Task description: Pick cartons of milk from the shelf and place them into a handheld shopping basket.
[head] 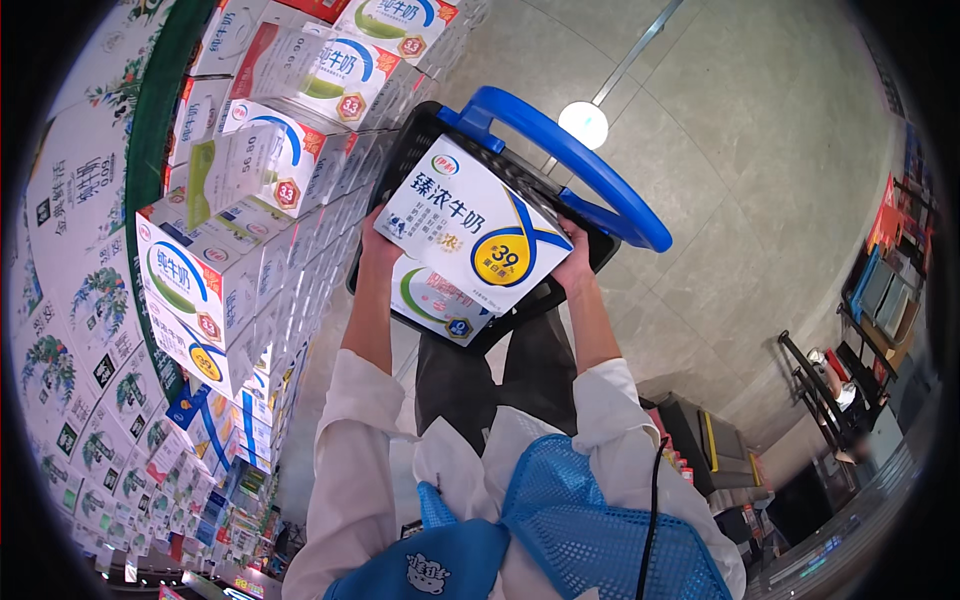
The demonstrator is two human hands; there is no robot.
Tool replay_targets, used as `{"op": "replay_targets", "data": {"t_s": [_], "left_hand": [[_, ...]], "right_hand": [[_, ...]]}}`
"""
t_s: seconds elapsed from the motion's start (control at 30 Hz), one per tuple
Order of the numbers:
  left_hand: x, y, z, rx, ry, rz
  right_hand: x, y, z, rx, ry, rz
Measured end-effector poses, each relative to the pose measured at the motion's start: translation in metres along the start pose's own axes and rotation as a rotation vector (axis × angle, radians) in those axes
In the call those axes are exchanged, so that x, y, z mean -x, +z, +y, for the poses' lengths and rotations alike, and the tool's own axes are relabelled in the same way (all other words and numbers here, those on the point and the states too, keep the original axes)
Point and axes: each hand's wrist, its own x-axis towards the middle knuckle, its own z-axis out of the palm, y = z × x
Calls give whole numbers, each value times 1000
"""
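Note:
A white milk carton box (450, 217) with a blue ribbon print and a yellow drop is held between my two hands, tilted, over a black shopping basket (409, 142). My left hand (379, 238) grips its left end; my right hand (574, 251) grips the right end. Below it, another white milk box (427, 296) with a green swoosh lies in the basket, partly covered by the held one. The basket's blue handle (600, 180) leans out over its far right side. The fingertips of both hands are hidden behind the box.
Tall stacks of milk boxes (184, 277) stand close on the left, with price cards (232, 176) on them. Grey floor tiles (720, 150) extend to the right, with a round white light spot (583, 125). A person (840, 386) and black rails (814, 375) are at the lower right.

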Motion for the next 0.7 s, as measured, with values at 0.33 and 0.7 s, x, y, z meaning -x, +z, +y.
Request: {"op": "replay_targets", "data": {"t_s": [0.33,0.7], "left_hand": [[11,31,-7,-70,-150,174],[39,11,-35,-29,200,71]], "right_hand": [[5,-7,2,-1,-34,-86],[32,-12,8,-32,-29,5]]}}
